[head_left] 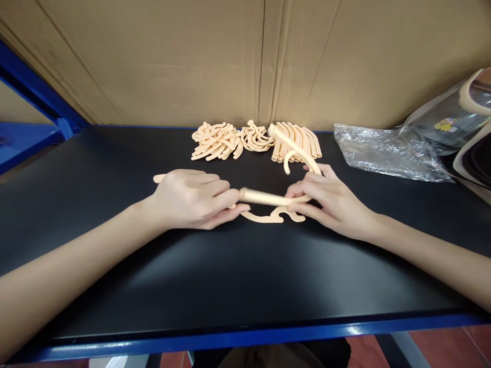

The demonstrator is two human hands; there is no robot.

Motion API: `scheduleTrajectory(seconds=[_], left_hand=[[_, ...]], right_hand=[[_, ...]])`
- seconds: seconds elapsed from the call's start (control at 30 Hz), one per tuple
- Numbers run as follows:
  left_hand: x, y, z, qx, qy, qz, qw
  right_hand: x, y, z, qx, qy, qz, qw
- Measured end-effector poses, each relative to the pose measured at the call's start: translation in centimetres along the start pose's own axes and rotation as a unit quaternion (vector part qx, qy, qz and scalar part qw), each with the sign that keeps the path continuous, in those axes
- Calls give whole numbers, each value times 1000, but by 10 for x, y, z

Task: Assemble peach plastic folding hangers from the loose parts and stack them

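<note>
My right hand (326, 199) is closed around a beige plastic hanger part. One long arm of the hanger part (264, 198) points left toward my left hand, blurred near its end. Another arm rises behind the fingers, with a small curved hook beside it. My left hand (199, 199) is closed, thumb and forefinger pinched over a beige plastic piece (158, 178), whose end sticks out past the wrist side; most of it is hidden. Below and between both hands, a flat, wavy hook piece (264, 219) shows at table level; whether it is held I cannot tell.
Toward the back of the black tabletop (230, 286) lie a jumbled pile of beige pieces (217, 140), a smaller pile of curved hooks (256, 138) and a neat row of arms (303, 140). Clear plastic wrap (387, 153) sits at right. Cardboard (172, 61) stands behind.
</note>
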State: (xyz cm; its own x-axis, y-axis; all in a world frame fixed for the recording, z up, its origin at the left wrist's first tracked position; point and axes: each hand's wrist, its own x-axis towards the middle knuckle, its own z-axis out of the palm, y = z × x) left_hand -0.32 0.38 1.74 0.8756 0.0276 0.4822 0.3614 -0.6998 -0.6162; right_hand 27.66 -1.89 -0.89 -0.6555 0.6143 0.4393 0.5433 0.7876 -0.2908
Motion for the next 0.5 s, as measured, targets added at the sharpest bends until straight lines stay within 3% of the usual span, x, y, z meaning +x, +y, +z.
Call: scheduleTrajectory(seconds=[0.1,0.17,0.5], left_hand=[[1,2,-4,4,13,1,1000],[2,2,-6,10,3,-12,1000],[1,-3,0,-75,-91,-137,984]], right_hand=[[-1,7,-1,7,30,67,997],[-1,11,-2,-5,44,78,996],[1,2,0,-41,9,-11,999]])
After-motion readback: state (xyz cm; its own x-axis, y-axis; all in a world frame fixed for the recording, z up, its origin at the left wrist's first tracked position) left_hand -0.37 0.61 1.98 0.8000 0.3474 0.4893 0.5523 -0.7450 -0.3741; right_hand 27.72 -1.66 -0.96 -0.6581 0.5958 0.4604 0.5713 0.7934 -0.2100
